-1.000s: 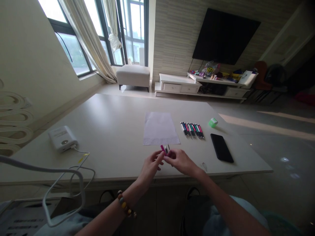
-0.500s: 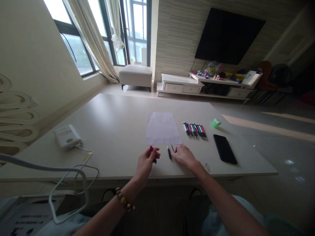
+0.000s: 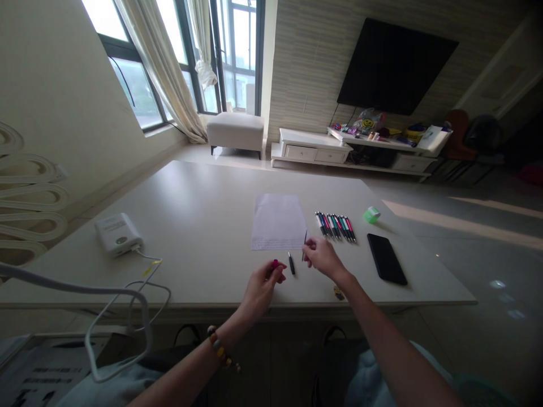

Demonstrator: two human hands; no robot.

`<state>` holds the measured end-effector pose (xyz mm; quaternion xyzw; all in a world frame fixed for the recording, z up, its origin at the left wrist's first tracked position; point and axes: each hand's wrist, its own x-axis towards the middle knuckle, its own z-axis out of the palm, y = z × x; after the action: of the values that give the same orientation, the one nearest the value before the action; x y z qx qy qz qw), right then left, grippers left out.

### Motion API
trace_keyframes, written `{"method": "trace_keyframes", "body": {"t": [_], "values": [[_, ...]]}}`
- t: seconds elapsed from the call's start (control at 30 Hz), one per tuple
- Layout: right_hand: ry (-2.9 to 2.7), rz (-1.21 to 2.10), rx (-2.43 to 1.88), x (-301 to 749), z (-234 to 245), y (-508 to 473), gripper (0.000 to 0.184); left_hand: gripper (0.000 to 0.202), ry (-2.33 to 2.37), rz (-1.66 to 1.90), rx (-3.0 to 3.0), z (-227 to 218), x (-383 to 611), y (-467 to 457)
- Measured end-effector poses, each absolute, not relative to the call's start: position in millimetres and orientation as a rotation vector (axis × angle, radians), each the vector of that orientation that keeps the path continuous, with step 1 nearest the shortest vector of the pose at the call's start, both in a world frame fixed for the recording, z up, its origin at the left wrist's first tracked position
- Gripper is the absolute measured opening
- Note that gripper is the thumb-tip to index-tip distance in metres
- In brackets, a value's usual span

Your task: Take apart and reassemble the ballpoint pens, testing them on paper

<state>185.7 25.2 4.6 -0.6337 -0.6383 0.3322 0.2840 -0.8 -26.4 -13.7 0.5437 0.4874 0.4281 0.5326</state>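
My left hand [image 3: 262,285] is closed around a pink pen barrel [image 3: 275,263], whose tip sticks out above the fingers. My right hand [image 3: 323,258] pinches a thin dark pen refill [image 3: 305,243], held upright a little above the table by the paper's near right corner. A small black pen part [image 3: 291,264] lies on the table between the two hands. A white sheet of paper [image 3: 278,221] lies just beyond them.
A row of several coloured pens [image 3: 336,226] lies right of the paper, then a black phone [image 3: 386,259] and a green tape roll [image 3: 371,214]. A white box [image 3: 117,233] with cables [image 3: 139,282] sits at the left. The table's [image 3: 199,215] near edge runs under my wrists.
My hands have parted. The black part was set down on the table. My right hand picked up the thin refill and raised it, while my left kept the pink barrel.
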Motion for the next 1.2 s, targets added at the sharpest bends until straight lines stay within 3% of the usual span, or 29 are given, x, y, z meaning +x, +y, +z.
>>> {"method": "trace_keyframes", "body": {"t": [0.13, 0.3, 0.7, 0.87, 1.03, 1.2], "values": [[-1.462, 0.888, -1.275, 174, 23, 13, 0.032, 0.034, 1.162, 1.007, 1.305, -14, 3, -28], [-1.526, 0.926, -1.168, 157, 31, -6, 0.029, 0.035, 1.141, 1.001, 1.326, -16, 5, -28], [-1.623, 0.804, -1.229, 154, 31, -10, 0.027, 0.034, 1.155, 0.977, 1.335, -13, 6, -27], [-1.850, 0.895, -1.187, 157, 27, -6, 0.025, 0.031, 1.132, 1.040, 1.372, -13, 5, -26], [-1.951, 0.802, -1.478, 185, 12, 14, 0.025, 0.032, 1.176, 1.098, 1.377, -8, 1, -27], [-2.188, 0.749, -1.679, 195, -12, 25, 0.038, 0.029, 1.210, 1.160, 1.393, -3, -1, -28]]}}
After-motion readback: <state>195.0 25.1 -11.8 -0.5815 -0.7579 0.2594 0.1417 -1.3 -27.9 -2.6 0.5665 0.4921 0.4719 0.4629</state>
